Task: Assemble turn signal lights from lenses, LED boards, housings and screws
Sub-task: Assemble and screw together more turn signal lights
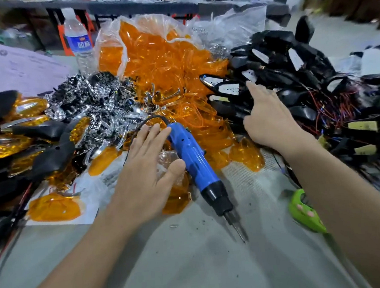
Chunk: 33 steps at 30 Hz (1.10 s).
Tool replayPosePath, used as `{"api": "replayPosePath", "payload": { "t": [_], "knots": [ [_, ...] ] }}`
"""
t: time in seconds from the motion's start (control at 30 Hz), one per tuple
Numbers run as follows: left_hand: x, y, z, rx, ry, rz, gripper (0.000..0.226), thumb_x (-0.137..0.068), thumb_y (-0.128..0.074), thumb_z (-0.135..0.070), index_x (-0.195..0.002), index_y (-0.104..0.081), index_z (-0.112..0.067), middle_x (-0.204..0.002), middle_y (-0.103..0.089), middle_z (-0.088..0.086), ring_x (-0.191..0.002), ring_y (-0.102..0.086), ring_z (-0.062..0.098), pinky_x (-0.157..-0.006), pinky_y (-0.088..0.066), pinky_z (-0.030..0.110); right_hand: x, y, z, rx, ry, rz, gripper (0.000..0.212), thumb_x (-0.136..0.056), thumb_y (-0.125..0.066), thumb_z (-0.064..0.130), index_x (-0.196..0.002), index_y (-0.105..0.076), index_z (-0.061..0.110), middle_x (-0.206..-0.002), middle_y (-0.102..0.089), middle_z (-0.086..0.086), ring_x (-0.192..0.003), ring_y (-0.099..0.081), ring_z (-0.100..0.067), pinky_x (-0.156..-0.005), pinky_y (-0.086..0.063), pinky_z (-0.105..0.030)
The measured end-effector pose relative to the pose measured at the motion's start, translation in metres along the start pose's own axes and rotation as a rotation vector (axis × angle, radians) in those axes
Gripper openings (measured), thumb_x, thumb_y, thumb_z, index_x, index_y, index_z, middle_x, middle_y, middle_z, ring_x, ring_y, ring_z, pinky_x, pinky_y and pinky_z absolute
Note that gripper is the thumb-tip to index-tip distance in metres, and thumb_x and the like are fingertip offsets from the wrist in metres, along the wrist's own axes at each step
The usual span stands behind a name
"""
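Housings (287,68), black and trailing wires, lie heaped at the right of the tabletop (194,268), beside the orange lenses (166,61). The nearest housing (219,85) lies crosswise with its tip pointing left. The right hand (271,119), empty with fingers extended, reaches toward it. The left hand (150,167), spread wide and holding nothing, hovers by the blue electric screwdriver (194,159). This looks like part-picking; the next move calls for a pinch on that housing.

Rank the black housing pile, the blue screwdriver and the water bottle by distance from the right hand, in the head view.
1. black housing pile: right side, at the fingertips of the right hand.
2. blue screwdriver: centre, beside the left hand.
3. water bottle: far left, at the back.
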State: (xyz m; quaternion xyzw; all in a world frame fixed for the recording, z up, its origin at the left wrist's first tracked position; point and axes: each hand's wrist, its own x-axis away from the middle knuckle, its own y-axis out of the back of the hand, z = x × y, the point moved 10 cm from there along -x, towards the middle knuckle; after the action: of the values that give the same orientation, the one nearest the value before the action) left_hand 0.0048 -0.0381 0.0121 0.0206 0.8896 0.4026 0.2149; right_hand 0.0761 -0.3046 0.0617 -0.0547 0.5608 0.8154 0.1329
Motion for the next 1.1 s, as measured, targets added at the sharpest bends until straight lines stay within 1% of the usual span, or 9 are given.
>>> {"api": "replayPosePath", "payload": {
  "t": [0.17, 0.3, 0.47, 0.57, 0.67, 0.73, 0.83, 1.0, 1.1],
  "knots": [
    [-0.002, 0.002, 0.004, 0.018, 0.002, -0.036, 0.072, -0.098, -0.037, -0.071, -0.162, -0.030, -0.038, -0.170, -0.022, -0.019, -0.154, 0.004, -0.011, -0.123, -0.006, 0.033, -0.047, -0.019, 0.023, 0.149, 0.134, 0.015, 0.078, -0.094, -0.056, 0.002, -0.162, -0.023, 0.015, -0.160, -0.038, -0.014, -0.148, -0.032, -0.036, -0.120, -0.031, -0.053],
    [-0.003, 0.001, 0.009, 0.010, 0.035, -0.041, 0.070, -0.099, -0.037, -0.068, -0.161, -0.031, -0.037, -0.168, -0.024, -0.020, -0.153, 0.003, -0.012, -0.122, -0.011, 0.034, -0.066, -0.015, 0.032, 0.372, 0.191, -0.067, 0.053, -0.094, -0.062, 0.010, -0.146, -0.051, 0.013, -0.136, -0.059, -0.018, -0.132, -0.047, -0.039, -0.108, -0.037, -0.050],
    [-0.003, 0.004, 0.012, 0.038, 0.076, -0.067, 0.064, -0.098, -0.044, -0.059, -0.159, -0.035, -0.041, -0.161, -0.027, -0.028, -0.148, 0.000, -0.019, -0.120, -0.012, 0.029, -0.040, 0.014, 0.082, 0.252, 0.300, -0.192, 0.026, -0.100, -0.057, 0.015, -0.122, -0.071, 0.020, -0.101, -0.065, -0.012, -0.102, -0.058, -0.036, -0.098, -0.040, -0.045],
    [0.001, 0.013, 0.014, 0.172, 0.095, -0.138, 0.058, -0.099, -0.051, -0.055, -0.155, -0.036, -0.049, -0.149, -0.042, -0.035, -0.142, -0.028, -0.020, -0.111, -0.031, 0.025, 0.004, 0.016, 0.128, 0.231, 0.457, -0.202, 0.026, -0.097, -0.060, 0.010, -0.113, -0.073, 0.026, -0.089, -0.050, -0.002, -0.085, -0.048, -0.028, -0.080, -0.032, -0.037],
    [0.003, 0.016, 0.015, 0.350, 0.122, -0.172, 0.058, -0.095, -0.062, -0.049, -0.149, -0.042, -0.055, -0.128, -0.061, -0.038, -0.120, -0.056, -0.018, -0.085, -0.049, 0.013, 0.041, 0.014, 0.130, 0.129, 0.434, -0.146, 0.033, -0.097, -0.055, 0.008, -0.116, -0.075, 0.026, -0.090, -0.051, -0.001, -0.084, -0.050, -0.025, -0.073, -0.031, -0.033],
    [0.002, 0.013, 0.014, 0.532, 0.130, -0.172, 0.057, -0.091, -0.067, -0.045, -0.146, -0.051, -0.048, -0.127, -0.070, -0.023, -0.112, -0.068, -0.003, -0.082, -0.059, 0.021, 0.082, 0.010, 0.152, 0.115, 0.599, -0.151, 0.030, -0.095, -0.055, 0.008, -0.111, -0.077, 0.020, -0.086, -0.063, -0.001, -0.083, -0.055, -0.024, -0.075, -0.035, -0.035],
    [-0.001, 0.010, 0.020, 0.763, 0.155, -0.189, 0.052, -0.084, -0.072, -0.045, -0.133, -0.064, -0.030, -0.126, -0.073, -0.005, -0.117, -0.069, 0.015, -0.098, -0.057, 0.046, 0.128, -0.013, 0.185, 0.209, 0.849, -0.119, 0.016, -0.091, -0.054, 0.014, -0.100, -0.068, 0.016, -0.085, -0.072, 0.003, -0.090, -0.062, -0.025, -0.083, -0.036, -0.039],
    [0.002, -0.007, 0.031, 1.140, 0.322, -0.199, 0.020, -0.085, -0.076, -0.028, -0.103, -0.072, -0.037, -0.091, -0.071, 0.001, -0.078, -0.067, 0.011, -0.060, -0.053, 0.022, 0.121, -0.020, 0.194, 0.131, 0.667, -0.124, 0.016, -0.080, -0.060, 0.011, -0.095, -0.063, 0.016, -0.082, -0.070, 0.000, -0.088, -0.059, -0.026, -0.080, -0.034, -0.036],
    [-0.002, -0.014, 0.040, 1.335, 0.407, -0.151, 0.021, -0.084, -0.069, -0.020, -0.103, -0.074, -0.027, -0.096, -0.076, 0.003, -0.082, -0.073, 0.014, -0.063, -0.057, 0.024, 0.108, -0.027, 0.179, -0.275, 0.510, 0.024, 0.013, -0.081, -0.073, 0.014, -0.094, -0.071, 0.016, -0.077, -0.064, 0.003, -0.088, -0.057, -0.022, -0.078, -0.049, -0.038]
  ]
}}
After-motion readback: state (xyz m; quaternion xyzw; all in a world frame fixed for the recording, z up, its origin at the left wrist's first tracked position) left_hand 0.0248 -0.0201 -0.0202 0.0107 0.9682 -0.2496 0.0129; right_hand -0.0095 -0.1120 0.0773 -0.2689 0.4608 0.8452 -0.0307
